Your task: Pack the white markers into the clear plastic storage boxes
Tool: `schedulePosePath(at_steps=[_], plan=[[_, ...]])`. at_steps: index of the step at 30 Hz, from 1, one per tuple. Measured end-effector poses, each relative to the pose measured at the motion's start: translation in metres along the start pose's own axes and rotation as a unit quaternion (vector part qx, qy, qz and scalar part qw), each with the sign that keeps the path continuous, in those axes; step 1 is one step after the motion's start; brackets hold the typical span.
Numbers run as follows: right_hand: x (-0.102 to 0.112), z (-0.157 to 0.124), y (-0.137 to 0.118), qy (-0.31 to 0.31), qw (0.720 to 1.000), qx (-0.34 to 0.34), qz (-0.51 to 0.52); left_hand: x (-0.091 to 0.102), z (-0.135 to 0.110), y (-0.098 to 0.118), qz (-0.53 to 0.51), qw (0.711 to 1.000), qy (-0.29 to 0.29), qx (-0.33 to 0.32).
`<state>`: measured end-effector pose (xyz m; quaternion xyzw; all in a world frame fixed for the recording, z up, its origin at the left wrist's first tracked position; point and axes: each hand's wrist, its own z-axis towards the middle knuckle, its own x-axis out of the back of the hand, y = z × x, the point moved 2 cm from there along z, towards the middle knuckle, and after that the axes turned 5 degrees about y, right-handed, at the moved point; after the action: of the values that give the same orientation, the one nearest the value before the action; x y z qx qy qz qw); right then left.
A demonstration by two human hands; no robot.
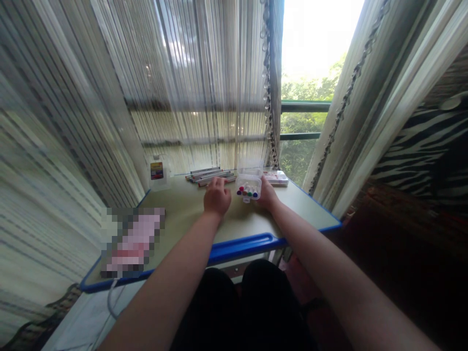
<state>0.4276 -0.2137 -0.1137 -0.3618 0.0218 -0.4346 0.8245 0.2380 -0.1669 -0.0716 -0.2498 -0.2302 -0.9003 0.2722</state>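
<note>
I take the clear plastic box as my landmark; it stands open on the table, its lid raised, with several coloured marker caps showing through its front wall.

Far to the left of the box, near the table's front corner, I see a blurred pinkish patch that I cannot make out. Further back, still left of the box, a small clear packet with a yellow and red label stands against the striped curtain.

Just left of the box lies a row of markers, side by side, reaching toward the box. My left hand rests on the near end of that row, fingers curled down over a marker; I cannot tell whether they actually grip it.

My right hand is pressed against the right side of the box, fingers mostly hidden behind it, so I cannot tell how far they are spread.

Just behind and right of the box lies a flat white case.
</note>
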Motion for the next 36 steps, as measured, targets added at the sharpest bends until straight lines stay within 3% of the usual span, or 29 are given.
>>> schedulePosePath(at_steps=[7, 15, 22, 27, 31, 33, 36], plan=[[0.004, -0.003, -0.011, 0.010, 0.997, 0.020, -0.075, -0.021, 0.005, -0.040, 0.139, 0.965, -0.165, 0.148], [0.001, -0.004, -0.012, 0.002, 0.999, 0.020, -0.047, -0.034, 0.009, -0.044, 0.148, 0.952, -0.236, 0.131], [0.002, -0.005, -0.013, 0.008, 1.000, 0.001, -0.028, -0.023, 0.007, -0.042, 0.173, 0.966, -0.154, 0.111], [0.003, -0.005, -0.015, 0.010, 1.000, 0.003, -0.023, -0.028, 0.008, -0.046, 0.141, 0.965, -0.207, 0.077], [0.004, -0.005, -0.014, 0.003, 1.000, -0.003, -0.015, -0.025, 0.008, -0.041, 0.128, 0.972, -0.183, 0.078], [0.003, -0.004, -0.011, 0.008, 1.000, -0.008, -0.014, -0.017, 0.009, -0.035, 0.111, 0.982, -0.137, 0.072], [0.001, -0.004, -0.007, 0.019, 1.000, -0.021, 0.000, 0.002, 0.010, -0.021, 0.029, 0.999, 0.027, -0.004]])
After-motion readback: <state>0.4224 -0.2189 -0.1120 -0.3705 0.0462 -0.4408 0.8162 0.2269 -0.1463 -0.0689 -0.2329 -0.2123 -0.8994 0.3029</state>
